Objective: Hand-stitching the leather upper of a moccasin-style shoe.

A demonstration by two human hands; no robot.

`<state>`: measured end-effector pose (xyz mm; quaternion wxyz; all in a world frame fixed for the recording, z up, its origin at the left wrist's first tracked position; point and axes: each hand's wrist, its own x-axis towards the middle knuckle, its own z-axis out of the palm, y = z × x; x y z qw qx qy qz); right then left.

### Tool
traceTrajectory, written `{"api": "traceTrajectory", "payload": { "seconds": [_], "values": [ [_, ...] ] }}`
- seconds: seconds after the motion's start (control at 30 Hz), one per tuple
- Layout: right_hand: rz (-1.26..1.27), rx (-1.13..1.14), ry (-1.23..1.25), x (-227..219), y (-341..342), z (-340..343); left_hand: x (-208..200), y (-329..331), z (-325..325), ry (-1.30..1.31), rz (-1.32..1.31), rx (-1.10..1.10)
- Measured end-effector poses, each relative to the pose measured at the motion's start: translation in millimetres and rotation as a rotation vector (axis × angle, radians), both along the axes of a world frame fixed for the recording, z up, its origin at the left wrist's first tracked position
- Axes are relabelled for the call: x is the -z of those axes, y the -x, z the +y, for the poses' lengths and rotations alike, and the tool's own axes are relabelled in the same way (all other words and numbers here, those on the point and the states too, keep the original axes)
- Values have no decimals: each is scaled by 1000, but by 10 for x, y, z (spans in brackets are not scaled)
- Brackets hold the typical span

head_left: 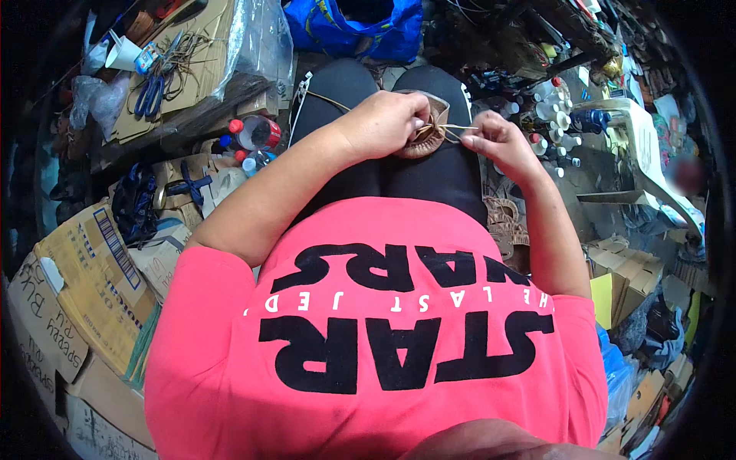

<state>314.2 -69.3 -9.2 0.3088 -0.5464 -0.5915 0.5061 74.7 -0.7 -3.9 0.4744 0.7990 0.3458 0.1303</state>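
Over my thighs sits a tan leather shoe piece (424, 147) with a gathered, stitched edge; it looks like a moccasin upper. My left hand (389, 121) is closed on it from the left, fingers bent over its opening. My right hand (502, 144), just to the right of the piece, pinches a thin pale lace (458, 129). That lace runs taut from the shoe piece to my right fingertips. A loose strand of cord (328, 100) trails across my left thigh toward the left hand. The inside of the shoe piece is partly hidden by my fingers.
More tan leather shoe pieces (504, 222) lie beside my right hip. At left, blue-handled scissors (151, 96) rest on cardboard (203, 77). Plastic bottles (257, 133) stand at left, others (553, 107) at right near a white plastic chair (640, 146). A blue bag (356, 31) is ahead.
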Motion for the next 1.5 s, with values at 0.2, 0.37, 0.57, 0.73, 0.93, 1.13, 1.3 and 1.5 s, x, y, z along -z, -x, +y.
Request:
{"api": "traceTrajectory", "payload": {
  "seconds": [0.2, 0.37, 0.57, 0.73, 0.93, 1.13, 1.3, 1.5],
  "values": [
    [134, 118, 200, -309, -264, -33, -19, -61, 48, -256, 68, 124],
    [43, 59, 66, -26, 22, -76, 31, -80, 29, -188, 31, 80],
    [148, 76, 31, -209, -93, -143, 44, -56, 43, -235, 42, 93],
    [-327, 97, -202, -235, -303, 186, -19, -96, 42, -359, 73, 165],
    [-879, -326, -438, -607, 147, 169, 66, -34, 42, -426, 61, 141],
    [-939, -513, -508, -454, 367, 202, 46, 97, 121, -458, 49, 288],
    [-971, -422, -464, -374, -77, 139, -113, 625, 58, -737, 169, 134],
    [50, 304, 3, -596, -243, 160, -406, 775, 134, -288, -189, -195]
  ]
}}
